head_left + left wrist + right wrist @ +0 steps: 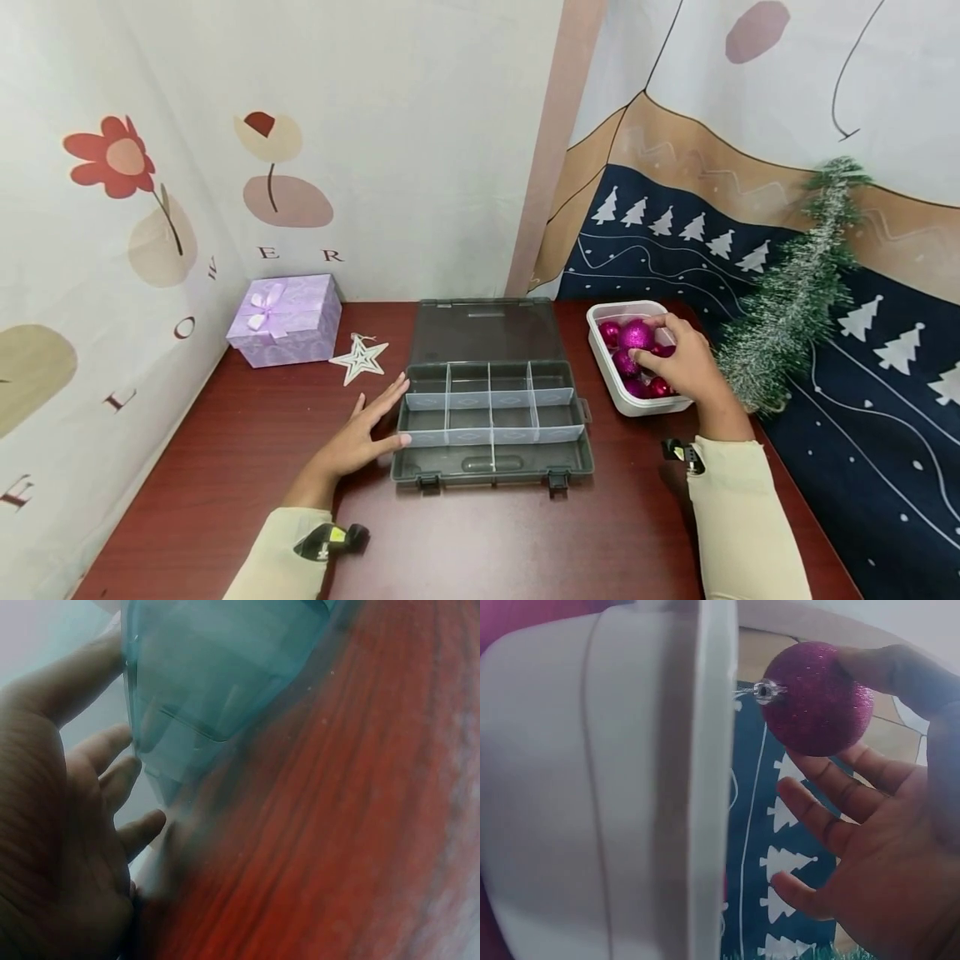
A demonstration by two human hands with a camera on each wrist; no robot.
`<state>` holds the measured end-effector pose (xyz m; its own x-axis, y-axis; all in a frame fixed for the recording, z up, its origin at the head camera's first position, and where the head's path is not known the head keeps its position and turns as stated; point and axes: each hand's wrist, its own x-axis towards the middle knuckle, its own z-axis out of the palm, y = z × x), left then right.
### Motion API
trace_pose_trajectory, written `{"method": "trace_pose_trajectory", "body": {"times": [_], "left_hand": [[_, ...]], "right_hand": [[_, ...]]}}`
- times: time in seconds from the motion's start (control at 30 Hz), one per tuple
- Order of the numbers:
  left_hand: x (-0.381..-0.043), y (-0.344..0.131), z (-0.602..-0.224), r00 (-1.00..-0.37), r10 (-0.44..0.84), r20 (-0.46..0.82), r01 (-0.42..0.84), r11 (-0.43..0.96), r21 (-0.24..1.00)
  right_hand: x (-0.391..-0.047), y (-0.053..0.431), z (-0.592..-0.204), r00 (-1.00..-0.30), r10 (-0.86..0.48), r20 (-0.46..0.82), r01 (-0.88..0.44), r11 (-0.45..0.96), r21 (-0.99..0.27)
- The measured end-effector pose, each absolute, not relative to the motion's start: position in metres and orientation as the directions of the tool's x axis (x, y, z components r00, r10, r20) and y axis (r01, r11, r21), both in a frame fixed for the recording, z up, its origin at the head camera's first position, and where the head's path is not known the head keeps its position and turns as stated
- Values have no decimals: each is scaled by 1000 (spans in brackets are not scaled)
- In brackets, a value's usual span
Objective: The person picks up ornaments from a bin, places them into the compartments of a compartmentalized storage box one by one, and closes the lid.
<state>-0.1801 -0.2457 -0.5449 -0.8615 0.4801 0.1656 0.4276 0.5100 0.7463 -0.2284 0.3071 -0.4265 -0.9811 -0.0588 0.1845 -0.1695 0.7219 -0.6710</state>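
Note:
My right hand pinches a glittery magenta Christmas ball between thumb and fingers, over a white plastic tub. In the right wrist view the ball shows a silver cap with a loop, above the tub's rim. More shiny pink and purple balls lie inside the tub. My left hand rests at the left side of a dark clear compartment box, its fingers fairly straight against the edge. The box's lid is folded back, and white dividers split the bare inside.
A white star ornament lies left of the box, beside a lilac gift box with a bow. Right of the tub stands a small tinsel tree. Printed cloth walls bound the back and sides of the brown table.

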Motion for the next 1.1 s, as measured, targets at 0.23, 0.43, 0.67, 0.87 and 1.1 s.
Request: {"method": "trace_pose_trajectory", "body": {"times": [0.23,0.43,0.67,0.87,1.1], "left_hand": [[-180,-245,-544,-864,475,165,424,511,748],[-179,-245,-544,-864,476,165,425,511,747],[-179,-245,-544,-862,478,168,428,512,745],[-179,-245,-543,-864,476,163,424,513,746],[-179,-246,-544,-863,477,165,427,514,744]], "right_hand": [[-228,304,-421,-950,-142,277,-300,661,-688],[-229,293,-416,-948,-154,280,-312,628,-713],[-230,277,-411,-956,-146,253,-288,609,-739],[-233,261,-410,-950,-167,263,-310,584,-750],[-233,240,-406,-959,-170,229,-285,554,-782]]}}
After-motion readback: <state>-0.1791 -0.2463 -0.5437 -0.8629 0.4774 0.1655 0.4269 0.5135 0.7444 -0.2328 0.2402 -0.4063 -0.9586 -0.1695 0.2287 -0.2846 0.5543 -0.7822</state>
